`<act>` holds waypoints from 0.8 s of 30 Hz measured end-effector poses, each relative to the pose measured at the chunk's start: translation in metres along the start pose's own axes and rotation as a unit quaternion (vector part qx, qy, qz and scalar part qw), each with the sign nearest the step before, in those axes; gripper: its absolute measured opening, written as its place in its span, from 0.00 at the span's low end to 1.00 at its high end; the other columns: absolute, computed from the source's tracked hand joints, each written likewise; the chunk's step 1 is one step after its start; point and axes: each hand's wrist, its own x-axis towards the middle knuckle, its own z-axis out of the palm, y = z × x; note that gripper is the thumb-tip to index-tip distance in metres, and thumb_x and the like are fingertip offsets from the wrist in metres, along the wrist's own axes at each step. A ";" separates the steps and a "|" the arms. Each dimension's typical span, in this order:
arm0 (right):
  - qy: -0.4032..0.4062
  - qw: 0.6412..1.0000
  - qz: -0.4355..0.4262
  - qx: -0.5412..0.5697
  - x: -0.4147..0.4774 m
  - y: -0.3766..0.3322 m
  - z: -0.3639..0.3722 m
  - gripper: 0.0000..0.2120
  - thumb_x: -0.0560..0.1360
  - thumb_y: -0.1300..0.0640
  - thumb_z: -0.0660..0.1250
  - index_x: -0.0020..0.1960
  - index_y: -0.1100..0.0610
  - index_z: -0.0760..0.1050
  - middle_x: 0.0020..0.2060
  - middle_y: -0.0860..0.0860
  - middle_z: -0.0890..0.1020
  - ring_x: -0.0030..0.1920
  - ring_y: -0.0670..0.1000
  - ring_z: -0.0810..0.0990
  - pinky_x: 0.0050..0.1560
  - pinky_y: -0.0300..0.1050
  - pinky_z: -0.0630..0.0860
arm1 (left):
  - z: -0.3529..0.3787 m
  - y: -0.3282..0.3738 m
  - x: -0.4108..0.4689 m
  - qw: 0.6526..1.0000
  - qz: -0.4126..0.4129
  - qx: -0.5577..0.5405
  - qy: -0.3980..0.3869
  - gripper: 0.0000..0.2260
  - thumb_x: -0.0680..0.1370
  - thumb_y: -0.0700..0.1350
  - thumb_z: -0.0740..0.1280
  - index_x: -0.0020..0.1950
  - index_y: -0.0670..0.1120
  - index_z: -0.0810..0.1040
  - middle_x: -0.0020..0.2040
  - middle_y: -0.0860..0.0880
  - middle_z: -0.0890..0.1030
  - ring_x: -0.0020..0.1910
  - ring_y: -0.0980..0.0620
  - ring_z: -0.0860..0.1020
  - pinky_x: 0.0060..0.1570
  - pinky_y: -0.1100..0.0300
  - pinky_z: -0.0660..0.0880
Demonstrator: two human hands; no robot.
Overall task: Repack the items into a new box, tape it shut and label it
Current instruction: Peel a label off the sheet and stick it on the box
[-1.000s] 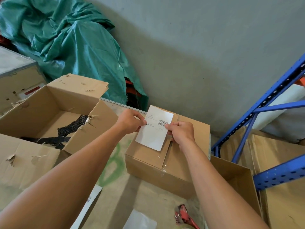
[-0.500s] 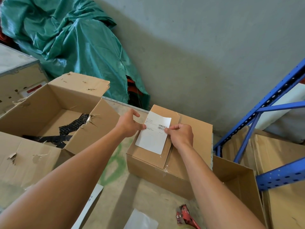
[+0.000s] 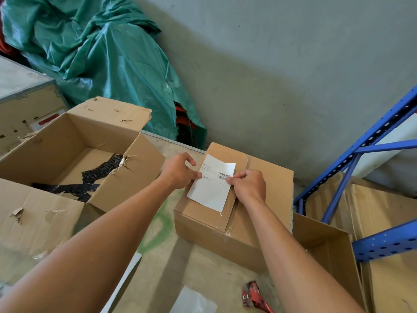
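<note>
The new box sits just right of the middle. Its flaps are down and clear tape shines along the seam, so I think the packing and taping are done. The white label lies on top of the box, on the flap toward 9 o'clock. The left hand pinches the label's left edge. The right hand pinches its right edge, close to the bar code. I cannot tell if the label is stuck flat yet. What is left looks like pressing it down and rubbing it smooth. At 9 o'clock the old torn box stands open, with some black wrap inside. At 6 o'clock a red tape tool lies on the table.
</note>
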 end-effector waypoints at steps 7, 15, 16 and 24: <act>0.001 1.000 0.006 -0.021 0.000 0.000 -0.001 0.07 0.71 0.53 0.78 0.41 0.52 0.81 0.40 0.44 0.83 0.39 0.46 0.80 0.35 0.41 0.70 | 0.005 0.002 0.001 1.000 -0.018 -0.012 -0.011 0.18 0.74 0.47 0.78 0.57 0.49 0.72 0.48 0.46 0.83 0.45 0.47 0.83 0.46 0.51 0.81; 0.005 0.998 0.002 -0.066 -0.001 -0.005 0.001 0.07 0.70 0.52 0.78 0.42 0.51 0.81 0.41 0.46 0.84 0.40 0.50 0.82 0.34 0.41 0.70 | 0.004 0.003 0.003 1.000 -0.022 0.004 -0.006 0.21 0.72 0.48 0.79 0.57 0.50 0.72 0.50 0.46 0.82 0.45 0.47 0.83 0.45 0.51 0.82; 0.005 0.998 0.002 -0.070 -0.001 -0.006 0.001 0.07 0.70 0.52 0.78 0.42 0.51 0.81 0.41 0.46 0.84 0.40 0.50 0.82 0.33 0.41 0.70 | 0.004 0.003 0.003 1.000 -0.024 0.004 -0.005 0.21 0.72 0.48 0.79 0.57 0.50 0.72 0.50 0.46 0.82 0.45 0.47 0.83 0.44 0.52 0.81; 0.000 0.994 -0.002 -0.112 -0.002 -0.007 -0.003 0.08 0.72 0.53 0.78 0.40 0.53 0.80 0.40 0.48 0.84 0.40 0.53 0.81 0.34 0.41 0.70 | 0.007 0.004 0.004 1.000 -0.015 -0.002 0.005 0.22 0.71 0.47 0.80 0.56 0.49 0.70 0.50 0.45 0.83 0.45 0.47 0.82 0.35 0.59 0.74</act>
